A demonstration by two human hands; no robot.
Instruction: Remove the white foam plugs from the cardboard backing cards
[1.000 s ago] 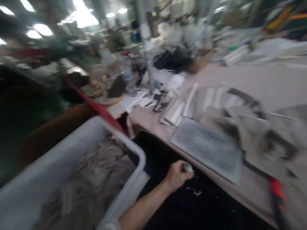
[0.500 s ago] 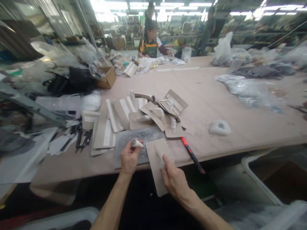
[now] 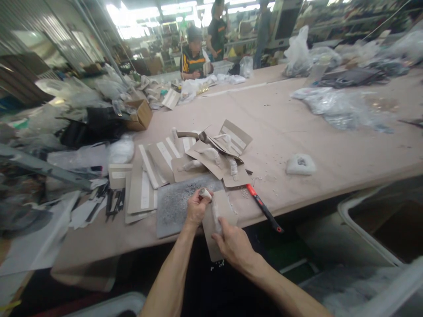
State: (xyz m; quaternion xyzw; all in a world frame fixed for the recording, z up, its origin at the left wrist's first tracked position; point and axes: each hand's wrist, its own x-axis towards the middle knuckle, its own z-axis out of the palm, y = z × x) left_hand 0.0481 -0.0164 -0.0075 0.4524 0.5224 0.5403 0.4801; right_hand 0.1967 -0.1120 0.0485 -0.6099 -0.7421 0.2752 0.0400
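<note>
Pinched in my left hand (image 3: pixel 195 212) is a small white roll (image 3: pixel 205 193), its round end facing up. It is close to the upper end of a flat beige panel (image 3: pixel 210 244); whether they touch I cannot tell. My right hand (image 3: pixel 236 246) grips that panel, its thumb underneath and index finger along a white strip-like piece (image 3: pixel 215 214) on the face. The panel overhangs the table's front edge, partly over a grey board (image 3: pixel 172 211) scattered with dark and pale crumbs. Several similar panels (image 3: pixel 201 154) with white-wrapped pieces lie heaped behind the board.
A red and black handled tool (image 3: pixel 264 209) juts over the table edge at right. Further right sits a white lump (image 3: pixel 300 164) with a hollow. Black strips (image 3: pixel 115 203) lie left. Plastic bags (image 3: pixel 343 108), a cardboard box (image 3: pixel 140 114) and other people stand beyond.
My left hand has moved right with the white roll, from beside the panel to its upper end. My right hand still holds the panel, slightly lower and more upright. The view has shifted a little.
</note>
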